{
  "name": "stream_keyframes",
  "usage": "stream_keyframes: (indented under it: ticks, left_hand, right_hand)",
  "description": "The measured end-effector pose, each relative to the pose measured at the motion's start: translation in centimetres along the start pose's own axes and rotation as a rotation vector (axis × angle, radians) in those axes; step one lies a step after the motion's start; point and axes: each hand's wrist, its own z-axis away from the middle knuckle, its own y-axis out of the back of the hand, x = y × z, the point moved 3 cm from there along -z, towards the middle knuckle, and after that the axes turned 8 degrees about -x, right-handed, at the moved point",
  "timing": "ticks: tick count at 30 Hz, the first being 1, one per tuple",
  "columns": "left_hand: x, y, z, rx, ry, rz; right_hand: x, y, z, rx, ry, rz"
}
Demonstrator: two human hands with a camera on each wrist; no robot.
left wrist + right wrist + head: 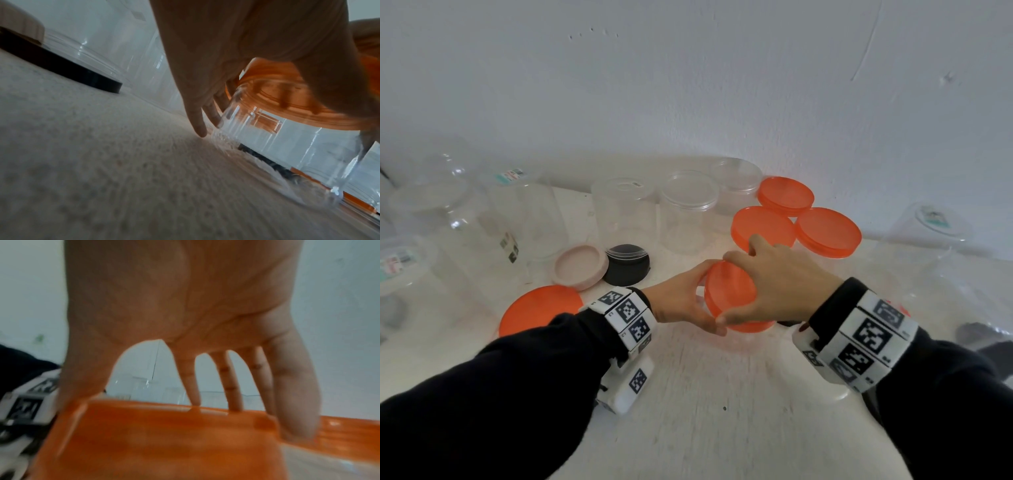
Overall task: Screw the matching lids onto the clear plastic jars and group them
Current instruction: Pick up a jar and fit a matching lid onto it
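The orange lid (729,294) sits tilted on a clear jar (287,146) near the middle of the desk (705,394); the right hand (780,284) has its fingers (232,386) clamped round the rim; the left hand (681,301) grips the jar; I'd level the lid before twisting, or the threads may cross.

jars (690,210) in row at back by wall (688,85), lids (825,231) clustered right of them, hands in front w/ jar between
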Motion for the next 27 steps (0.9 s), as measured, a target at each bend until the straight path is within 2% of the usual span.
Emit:
stream_keyframes:
  ticks: [2, 7, 16, 27]
  left_hand:
    - [0.0, 0.0, 0.0, -0.003, 0.000, -0.006]
    - [0.1, -0.2, 0.1, 0.010, -0.004, 0.003]
    - [0.8, -0.4, 0.4, -0.026, 0.008, 0.000]
    - [0.8, -0.3, 0.5, -0.026, 0.012, -0.033]
  right_hand:
    - [0.2, -0.3, -0.1, 0.001, 0.003, 0.022]
    - [0.8, -0.3, -0.1, -0.179, 0.207, -0.124]
    - [1.0, -0.6, -0.1, 0.045, 0.190, -0.049]
    - [1.1, -2.0, -0.2, 0.153, 0.123, -0.093]
